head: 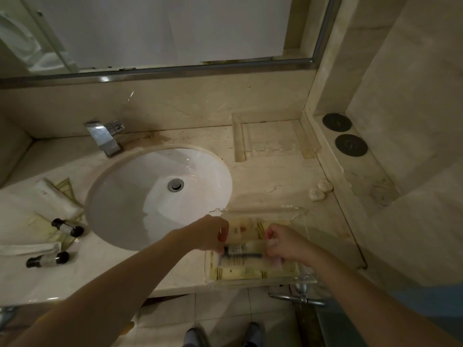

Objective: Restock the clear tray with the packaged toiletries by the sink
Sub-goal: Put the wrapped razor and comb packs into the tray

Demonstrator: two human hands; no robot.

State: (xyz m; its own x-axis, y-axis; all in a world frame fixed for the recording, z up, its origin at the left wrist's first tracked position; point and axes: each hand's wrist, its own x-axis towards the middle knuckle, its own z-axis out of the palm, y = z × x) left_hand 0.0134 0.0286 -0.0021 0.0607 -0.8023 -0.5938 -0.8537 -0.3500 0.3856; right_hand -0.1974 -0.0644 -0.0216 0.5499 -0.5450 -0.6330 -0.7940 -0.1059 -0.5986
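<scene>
A clear tray (pixel 255 211) sits at the counter's front edge, right of the sink, holding cream packets with striped ends (pixel 250 272) laid flat. Across them lies a small bottle with a dark cap (pixel 239 251), on its side.

The sink (pixel 160 194) is set in the counter (pixel 275 176), with the tap (pixel 105 136) behind it. The tray (pixel 260 214) is placed to its right at the front edge; two bottles (pixel 67 227) are laid to its left.
</scene>
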